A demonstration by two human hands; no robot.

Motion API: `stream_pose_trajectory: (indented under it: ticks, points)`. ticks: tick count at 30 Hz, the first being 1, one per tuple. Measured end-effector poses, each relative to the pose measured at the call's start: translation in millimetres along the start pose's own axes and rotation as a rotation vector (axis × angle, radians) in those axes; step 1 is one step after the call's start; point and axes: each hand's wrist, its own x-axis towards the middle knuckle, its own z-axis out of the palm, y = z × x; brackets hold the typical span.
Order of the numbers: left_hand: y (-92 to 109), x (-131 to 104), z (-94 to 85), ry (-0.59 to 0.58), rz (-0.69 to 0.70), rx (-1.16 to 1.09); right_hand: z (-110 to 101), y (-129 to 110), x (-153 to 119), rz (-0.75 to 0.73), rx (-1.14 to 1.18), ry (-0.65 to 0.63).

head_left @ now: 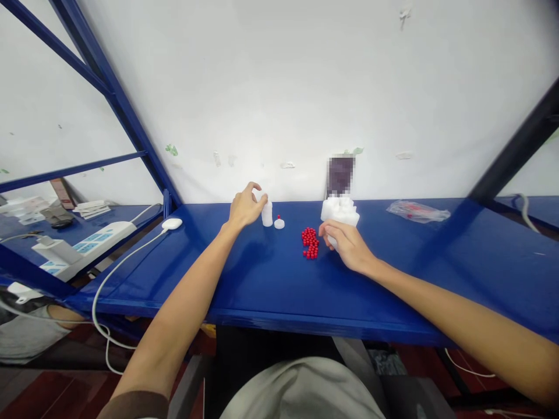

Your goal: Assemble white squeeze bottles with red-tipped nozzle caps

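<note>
My left hand [247,207] is at the top of a white upright cylinder [267,215] that looks like stacked round pieces. Thumb and index finger curve around a white round piece at its top, partly hidden by the fingers. Just right of the cylinder lies a white disc [279,224] with a red bead [279,217] on it. My right hand [346,244] is closed, fingers curled over a small white piece [332,241] beside a pile of white pieces [340,210]. Several loose red beads [310,242] lie left of that hand.
A clear plastic bag [418,211] with something red inside lies at the right. Against the wall leans a dark, blurred-out object [340,174]. A white round device [172,223] with a cable sits at the left, near a power strip [94,247] and the blue frame [126,116].
</note>
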Motion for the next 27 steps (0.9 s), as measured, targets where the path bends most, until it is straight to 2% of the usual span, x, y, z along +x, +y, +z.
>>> stream_pose_trajectory:
  ticks: [2, 3, 4, 6, 7, 9, 10, 16, 20, 25, 27]
  points:
    - [12.7, -12.5, 0.2, 0.089, 0.034, -0.006, 0.4, -0.3, 0.5, 0.007, -0.022, -0.013]
    - [20.5, -21.0, 1.3, 0.068, 0.091, -0.02, 0.5, -0.1, 0.6, 0.003, -0.042, -0.02]
    - [28.6, -30.3, 3.2, -0.044, 0.2, -0.046, 0.6, 0.5, 0.7, -0.001, -0.064, -0.027]
    - [43.4, -48.6, 8.1, -0.423, 0.43, -0.091, 0.8, 3.1, 0.6, 0.001, -0.099, -0.036]
    - [48.9, -56.2, 10.6, -0.56, 0.48, -0.114, 0.9, 4.8, 0.6, 0.009, -0.112, -0.035]
    - [54.9, -66.3, 14.5, -0.718, 0.518, -0.147, 1.2, 8.2, 0.5, 0.033, -0.13, -0.021]
    - [55.6, -68.6, 15.6, -0.743, 0.519, -0.153, 1.5, 9.6, 0.5, 0.045, -0.136, -0.014]
    - [49.1, -65.5, 14.3, -0.711, 0.548, -0.052, 2.1, 8.9, 0.7, 0.059, -0.103, -0.032]
    - [49.8, -66.2, 17.1, -0.711, 0.563, -0.089, 1.8, 5.2, 1.3, 0.048, -0.048, -0.041]
    - [61.0, -73.7, 28.3, -0.407, 0.396, -0.473, 3.8, 0.2, 0.9, 0.057, 0.138, -0.026]
    - [68.4, -78.0, 32.5, -0.359, 0.358, -0.611, 5.1, -1.8, -0.1, 0.021, 0.164, -0.045]
